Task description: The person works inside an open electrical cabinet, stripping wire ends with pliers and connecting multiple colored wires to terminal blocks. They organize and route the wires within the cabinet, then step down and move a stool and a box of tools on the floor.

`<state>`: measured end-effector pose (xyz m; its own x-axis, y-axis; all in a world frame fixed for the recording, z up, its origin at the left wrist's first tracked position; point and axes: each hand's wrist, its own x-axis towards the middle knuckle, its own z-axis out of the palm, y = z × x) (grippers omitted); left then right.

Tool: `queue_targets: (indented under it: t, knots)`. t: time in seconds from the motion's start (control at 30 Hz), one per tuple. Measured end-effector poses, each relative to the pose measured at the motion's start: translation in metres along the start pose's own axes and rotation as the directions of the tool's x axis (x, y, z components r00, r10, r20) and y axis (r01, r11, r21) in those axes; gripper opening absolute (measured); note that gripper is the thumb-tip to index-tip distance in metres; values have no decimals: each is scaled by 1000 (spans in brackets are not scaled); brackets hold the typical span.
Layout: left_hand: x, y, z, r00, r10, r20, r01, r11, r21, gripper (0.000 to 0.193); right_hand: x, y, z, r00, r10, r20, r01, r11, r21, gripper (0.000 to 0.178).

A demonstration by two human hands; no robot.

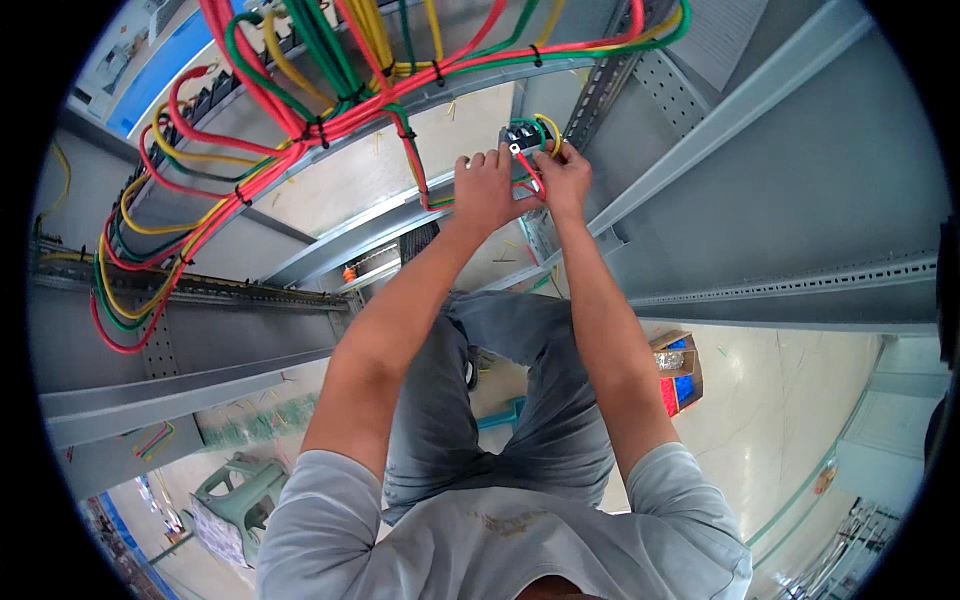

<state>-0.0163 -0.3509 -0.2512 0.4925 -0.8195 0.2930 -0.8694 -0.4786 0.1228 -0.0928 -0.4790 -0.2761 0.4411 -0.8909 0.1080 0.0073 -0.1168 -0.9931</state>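
Inside a grey metal cabinet, both my hands meet at a small black electrical component (524, 135) with metal terminals. Red, green and yellow wires run to it. My left hand (484, 190) is at its left side, fingers bent and close together; what they press on or hold is hidden. On the other side, my right hand (566, 182) pinches at the lower end of a short yellow wire (555, 130) that loops over the component. A short red wire (530, 172) curves down from a terminal between the two hands.
A thick bundle of red, green and yellow wires (360, 115), tied with black cable ties, arches across the cabinet. Grey metal rails (720, 115) cross at right. On the floor are a box with red and blue compartments (688, 372) and a green stool (235, 500).
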Motion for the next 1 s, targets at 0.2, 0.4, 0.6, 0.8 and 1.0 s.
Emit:
queue_targets:
  t: [0.2,0.4,0.6,0.8,1.0]
  knots:
    - [14,-13,17,991,-83,-101,58,972,-229,50,-4,6,-5,998,-47,38,50,995,-81,32]
    - [20,-24,16,994,-86,-62,60,937,-345,48,-31,-10,-17,991,-115,75,130,958,-256,58]
    - [2,6,0,991,-132,-16,127,979,-156,82,-42,10,-64,990,20,142,25,951,-309,60]
    - [-13,14,2,965,-151,-213,105,972,-210,80,-67,-14,-55,979,-16,205,55,981,-188,45]
    - [-23,5,-3,956,-150,-253,63,945,-321,70,-65,-37,-36,905,-300,302,397,850,-345,33]
